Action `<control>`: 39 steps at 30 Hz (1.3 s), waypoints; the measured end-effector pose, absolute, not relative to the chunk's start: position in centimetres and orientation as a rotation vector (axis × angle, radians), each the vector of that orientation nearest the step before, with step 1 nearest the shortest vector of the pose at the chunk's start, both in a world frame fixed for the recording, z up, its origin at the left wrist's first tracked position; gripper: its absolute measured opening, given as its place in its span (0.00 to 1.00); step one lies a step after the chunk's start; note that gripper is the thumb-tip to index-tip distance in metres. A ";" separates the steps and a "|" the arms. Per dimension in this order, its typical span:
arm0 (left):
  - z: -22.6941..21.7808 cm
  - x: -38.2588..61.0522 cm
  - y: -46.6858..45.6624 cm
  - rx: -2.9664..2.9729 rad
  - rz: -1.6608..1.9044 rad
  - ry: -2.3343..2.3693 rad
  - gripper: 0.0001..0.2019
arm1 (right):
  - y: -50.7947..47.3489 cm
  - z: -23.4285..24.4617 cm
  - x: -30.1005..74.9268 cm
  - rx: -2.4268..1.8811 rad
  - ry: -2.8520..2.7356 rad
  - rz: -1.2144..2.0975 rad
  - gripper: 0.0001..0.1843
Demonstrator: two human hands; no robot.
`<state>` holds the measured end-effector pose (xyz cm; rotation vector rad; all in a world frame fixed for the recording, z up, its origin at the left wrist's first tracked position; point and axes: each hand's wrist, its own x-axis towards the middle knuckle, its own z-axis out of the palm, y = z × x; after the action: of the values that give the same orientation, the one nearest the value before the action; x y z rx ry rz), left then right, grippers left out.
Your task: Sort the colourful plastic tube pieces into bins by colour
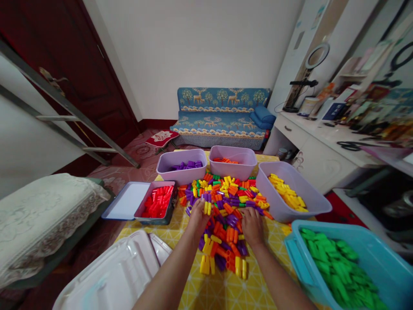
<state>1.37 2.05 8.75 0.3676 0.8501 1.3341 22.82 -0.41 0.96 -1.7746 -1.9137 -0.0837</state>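
A heap of small plastic tube pieces [226, 206] in yellow, orange, purple, red and green lies on a yellow patterned tablecloth [222, 292]. My left hand [197, 217] rests on the heap's left side, fingers curled over a few purple and yellow pieces. My right hand [252, 224] lies on the heap's right side, fingers bent down among the pieces; what it holds, if anything, is hidden.
Sorting bins ring the heap: a lilac bin with purple pieces [167, 165], a lilac bin with orange pieces [234, 170], a lilac bin with yellow pieces [318, 202], a blue bin with green pieces [380, 258], a tin with red pieces [172, 204]. A white lid [112, 275] lies at the front left.
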 end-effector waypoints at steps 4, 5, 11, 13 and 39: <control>8.7 1.1 2.0 0.336 1.320 0.879 0.18 | -0.4 1.1 22.8 -1.772 -1.911 -0.087 0.13; 8.7 1.0 2.0 0.349 1.313 0.903 0.18 | -0.4 1.1 22.8 -1.770 -1.915 -0.085 0.13; 9.1 1.0 1.5 0.500 1.280 1.011 0.23 | -0.4 1.1 22.8 -1.771 -1.915 -0.067 0.14; 9.1 1.2 1.3 0.533 1.305 1.042 0.25 | -0.4 1.0 22.8 -1.774 -1.914 -0.073 0.14; 9.9 0.7 2.4 0.955 1.290 1.178 0.16 | -0.3 0.6 22.9 -1.775 -1.909 -0.072 0.13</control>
<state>0.67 2.45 9.87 0.9549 1.1776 1.2904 22.91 -0.25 0.63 -1.7751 -1.9092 -0.0723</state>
